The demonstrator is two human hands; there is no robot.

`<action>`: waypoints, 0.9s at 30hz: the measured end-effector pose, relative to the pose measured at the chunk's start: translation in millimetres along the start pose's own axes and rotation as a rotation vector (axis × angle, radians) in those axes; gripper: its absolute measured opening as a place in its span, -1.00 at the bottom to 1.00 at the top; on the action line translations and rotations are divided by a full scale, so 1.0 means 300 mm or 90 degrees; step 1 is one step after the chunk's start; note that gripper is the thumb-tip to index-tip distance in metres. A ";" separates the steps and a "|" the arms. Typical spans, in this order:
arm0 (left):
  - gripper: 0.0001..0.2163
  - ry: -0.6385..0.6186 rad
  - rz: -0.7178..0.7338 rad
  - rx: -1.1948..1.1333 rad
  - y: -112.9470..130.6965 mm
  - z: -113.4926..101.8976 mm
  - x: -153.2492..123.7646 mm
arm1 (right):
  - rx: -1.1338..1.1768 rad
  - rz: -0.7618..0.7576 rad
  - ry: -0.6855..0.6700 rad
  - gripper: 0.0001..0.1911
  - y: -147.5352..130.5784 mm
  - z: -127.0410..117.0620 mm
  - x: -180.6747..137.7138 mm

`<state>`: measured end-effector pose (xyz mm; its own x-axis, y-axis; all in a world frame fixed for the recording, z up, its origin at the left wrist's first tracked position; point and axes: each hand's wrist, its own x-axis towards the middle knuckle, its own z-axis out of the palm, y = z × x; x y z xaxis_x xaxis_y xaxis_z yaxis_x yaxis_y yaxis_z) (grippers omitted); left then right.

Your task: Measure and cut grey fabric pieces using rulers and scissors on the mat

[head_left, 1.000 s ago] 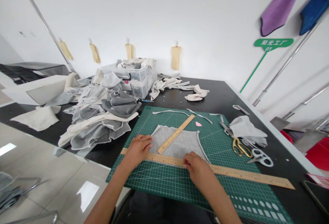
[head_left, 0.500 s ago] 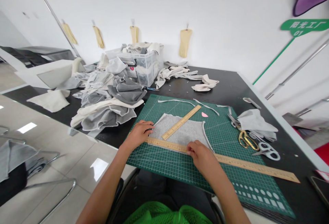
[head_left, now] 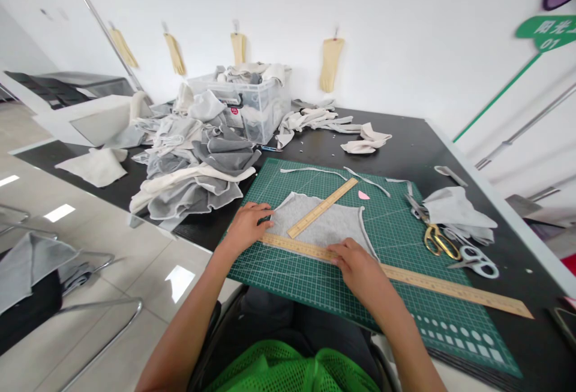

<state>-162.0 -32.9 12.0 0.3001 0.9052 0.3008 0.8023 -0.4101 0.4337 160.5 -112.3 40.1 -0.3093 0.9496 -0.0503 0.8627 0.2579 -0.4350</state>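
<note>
A piece of grey fabric (head_left: 333, 224) with curled side edges lies flat on the green cutting mat (head_left: 288, 278). Along its near edge runs a long wooden ruler (head_left: 432, 283), reaching past the mat on the right. A short wooden ruler (head_left: 321, 207) rests slantwise on the fabric. My left hand (head_left: 248, 227) is open at the fabric's left corner, thumb apart from the fingers, by the long ruler's left end. Bent over the long ruler near the fabric's lower edge, my right hand (head_left: 357, 263) grips it with fingers and thumb.
Gold-handled scissors (head_left: 438, 241) and white-handled scissors (head_left: 477, 262) lie at the right beside grey cloth (head_left: 459, 209). A pink chalk piece (head_left: 363, 195) and thin fabric strips are on the mat. Back left are a cloth heap (head_left: 189, 170) and a clear bin (head_left: 263, 110) full of fabric.
The view has shifted slightly. My left thumb and fingers look more spread. My right hand stays at the long ruler, its fingers a little more extended; rulers and fabric keep their arrangement.
</note>
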 end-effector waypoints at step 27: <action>-0.94 0.065 -0.101 0.094 0.084 0.043 0.013 | -0.049 -0.063 0.043 -0.64 0.023 0.017 0.009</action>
<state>-134.0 -38.2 13.0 0.1165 0.9382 0.3259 0.9045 -0.2358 0.3554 163.5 -108.8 32.5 -0.3689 0.9281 0.0516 0.8580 0.3613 -0.3652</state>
